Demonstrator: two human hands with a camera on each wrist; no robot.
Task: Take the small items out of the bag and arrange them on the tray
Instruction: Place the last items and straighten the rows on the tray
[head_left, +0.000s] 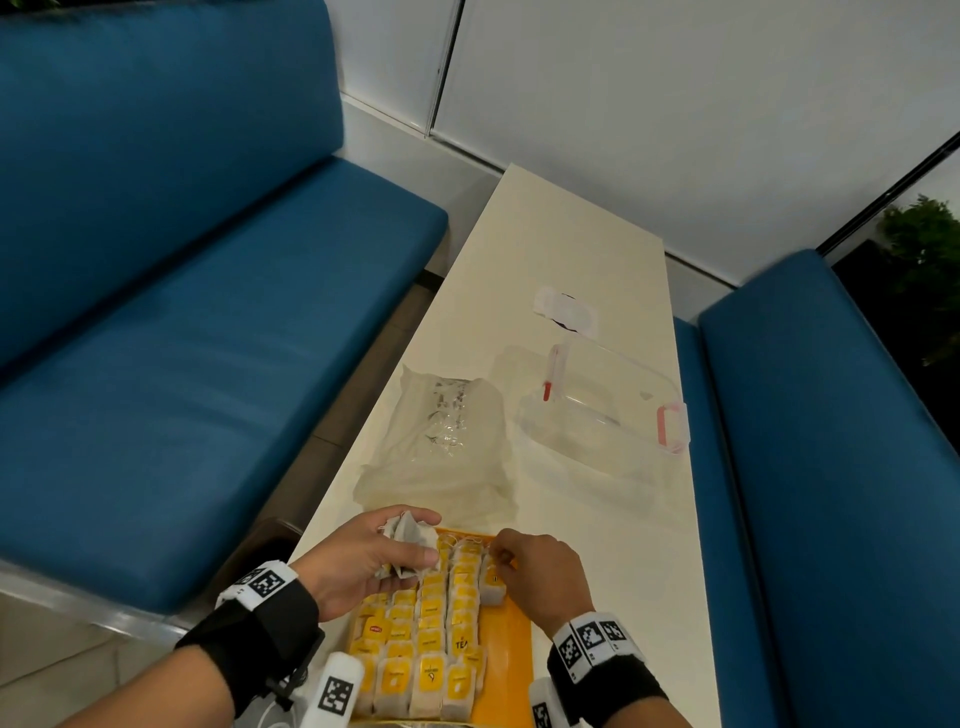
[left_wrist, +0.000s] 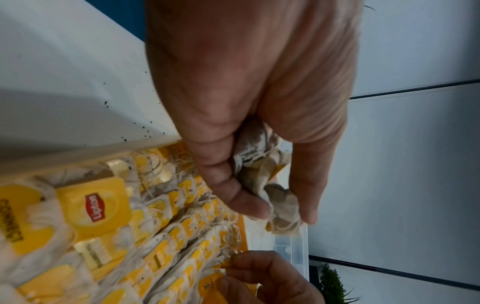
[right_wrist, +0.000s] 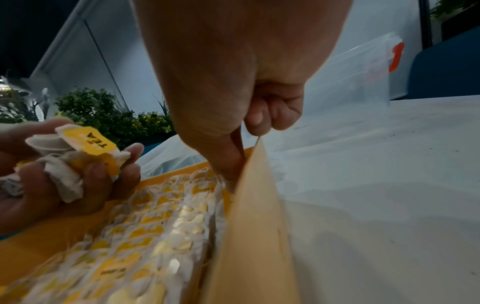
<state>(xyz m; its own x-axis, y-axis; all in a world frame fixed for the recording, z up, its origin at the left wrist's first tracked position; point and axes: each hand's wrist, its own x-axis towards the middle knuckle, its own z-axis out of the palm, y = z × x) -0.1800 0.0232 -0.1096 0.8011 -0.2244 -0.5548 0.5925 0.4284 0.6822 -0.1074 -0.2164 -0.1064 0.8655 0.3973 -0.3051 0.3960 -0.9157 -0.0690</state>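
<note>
Almost out of tray room

Right hand (head_left: 540, 577) pinches one teabag (head_left: 492, 586) upright at the far right end of the tray (head_left: 511, 654), beside the last column. Left hand (head_left: 363, 556) clutches a spare bunch (head_left: 408, 540) just left, over the tray's far corner; bag (head_left: 441, 441) lies beyond.

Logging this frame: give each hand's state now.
Left hand: holds a bunch of tea bags.
Right hand: pinches one tea bag at the tray.

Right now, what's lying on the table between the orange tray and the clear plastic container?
In the head view, bare white table separates the orange tray from the clear container; the plastic bag lies left of that stretch.
</note>
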